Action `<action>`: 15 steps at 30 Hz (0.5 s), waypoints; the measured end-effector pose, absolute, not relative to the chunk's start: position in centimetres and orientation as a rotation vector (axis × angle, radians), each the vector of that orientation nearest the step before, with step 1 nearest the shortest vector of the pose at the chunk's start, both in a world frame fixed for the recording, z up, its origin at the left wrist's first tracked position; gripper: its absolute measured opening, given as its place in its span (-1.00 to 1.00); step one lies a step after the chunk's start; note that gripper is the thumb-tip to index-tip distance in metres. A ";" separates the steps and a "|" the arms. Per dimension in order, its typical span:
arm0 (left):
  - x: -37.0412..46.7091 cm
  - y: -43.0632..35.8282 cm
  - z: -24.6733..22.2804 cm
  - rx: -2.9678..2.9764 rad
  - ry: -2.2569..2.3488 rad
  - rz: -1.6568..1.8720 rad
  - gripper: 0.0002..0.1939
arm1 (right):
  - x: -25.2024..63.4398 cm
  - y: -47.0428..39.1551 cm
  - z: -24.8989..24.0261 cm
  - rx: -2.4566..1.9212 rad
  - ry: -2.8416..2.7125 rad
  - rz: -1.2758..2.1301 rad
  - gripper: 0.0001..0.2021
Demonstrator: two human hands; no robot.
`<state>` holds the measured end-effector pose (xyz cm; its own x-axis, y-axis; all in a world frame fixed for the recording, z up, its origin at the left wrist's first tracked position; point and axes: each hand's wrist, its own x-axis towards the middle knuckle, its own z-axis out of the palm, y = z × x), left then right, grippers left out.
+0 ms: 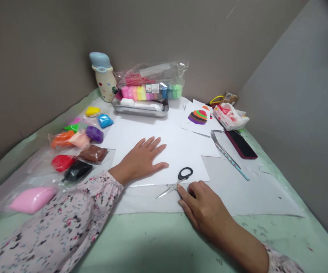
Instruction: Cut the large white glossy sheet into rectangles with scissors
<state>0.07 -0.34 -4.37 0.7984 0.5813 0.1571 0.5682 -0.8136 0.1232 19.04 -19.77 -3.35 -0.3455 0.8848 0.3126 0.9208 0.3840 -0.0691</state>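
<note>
I have the left hand [141, 161] lying flat on the white paper [178, 140] near mid-frame, fingers spread apart. The scissors [172, 187] rest at lower centre, blades parted. There, my right hand [205, 204] touches them near the pivot (whether its curled fingers clamp the handle, I cannot tell). Coloured packets [62, 163] lie along the frame's left.

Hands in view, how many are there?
2: the left hand lies palm-down on white paper; the right hand touches the scissors. Neither is fully hidden.
</note>
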 end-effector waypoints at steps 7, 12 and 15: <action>0.1 -0.4 -4.3 2.917 0.932 0.279 -0.17 | 19.2 -20.3 -3.4 -1.587 -2.363 -0.151 -0.67; 0.1 -0.4 -4.4 2.922 0.935 0.291 -0.18 | 19.0 -20.1 -3.3 -1.585 -2.358 -0.150 -0.67; 0.1 -0.4 -4.4 2.928 0.932 0.288 -0.17 | 18.5 -19.5 -3.1 -1.578 -2.371 -0.166 -0.68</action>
<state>0.10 -0.38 -4.39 0.8003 0.5778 0.1603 0.5674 -0.8162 0.1089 18.51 -19.47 -3.13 -0.3594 0.8839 0.2994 0.9170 0.3940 -0.0625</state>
